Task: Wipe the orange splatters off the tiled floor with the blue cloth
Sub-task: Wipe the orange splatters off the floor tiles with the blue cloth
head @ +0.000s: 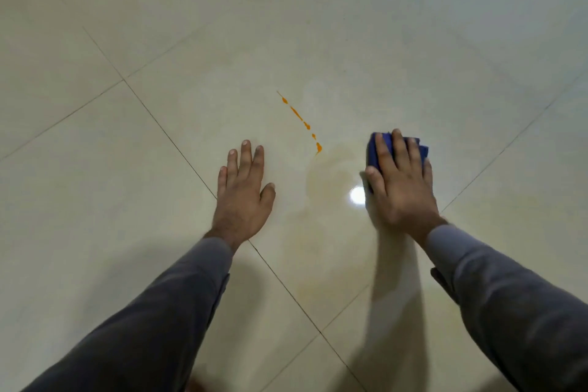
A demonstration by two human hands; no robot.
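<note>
A line of orange splatters (300, 119) runs diagonally across the pale tiled floor (159, 41), from upper left down to a drop near the middle. Below it lies a faint yellowish smear (327, 175). My right hand (401, 181) presses flat on the folded blue cloth (375, 149), which lies on the floor to the right of the smear; only the cloth's far and left edges show past my fingers. My left hand (243, 191) rests flat on the floor, fingers straight, left of the splatters and holding nothing.
Dark grout lines (165, 134) cross the glossy cream tiles. A bright light reflection (358, 196) sits beside my right thumb. Grey sleeves cover both forearms, and their shadows fall on the floor below.
</note>
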